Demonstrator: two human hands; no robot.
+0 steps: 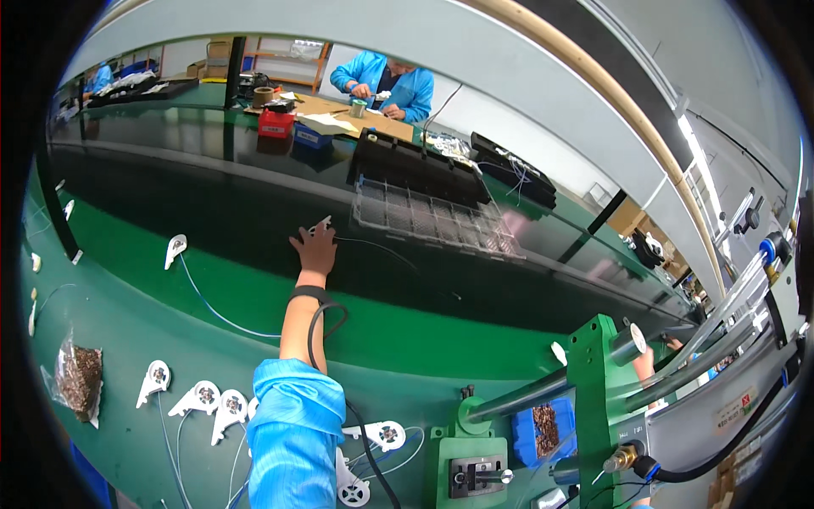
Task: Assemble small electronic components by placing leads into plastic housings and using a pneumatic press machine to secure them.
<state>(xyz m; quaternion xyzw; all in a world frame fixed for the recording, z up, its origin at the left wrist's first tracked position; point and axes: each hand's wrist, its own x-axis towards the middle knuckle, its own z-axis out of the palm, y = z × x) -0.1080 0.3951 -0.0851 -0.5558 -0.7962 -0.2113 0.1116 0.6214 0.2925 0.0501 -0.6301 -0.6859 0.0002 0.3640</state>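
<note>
My left hand [315,249], with a dark strap around its wrist, reaches out over the dark belt [212,199]. Its fingers are spread, and their tips are at a small white part [322,223]; whether they touch it is unclear. A thin wire trails from there to the right. To the left lies a white plastic part [175,247] with a round head, a tapered end and a blue wire. What seems to be my right hand [644,365] shows as a patch of skin behind the green press [591,399]; its fingers are hidden.
Several white wired parts [203,397] lie on the green table near my sleeve. A bag of small brown pieces [80,377] sits left, a blue bin [524,437] beside the press. Across the belt are a clear divided tray [424,216] and a co-worker in blue [407,89].
</note>
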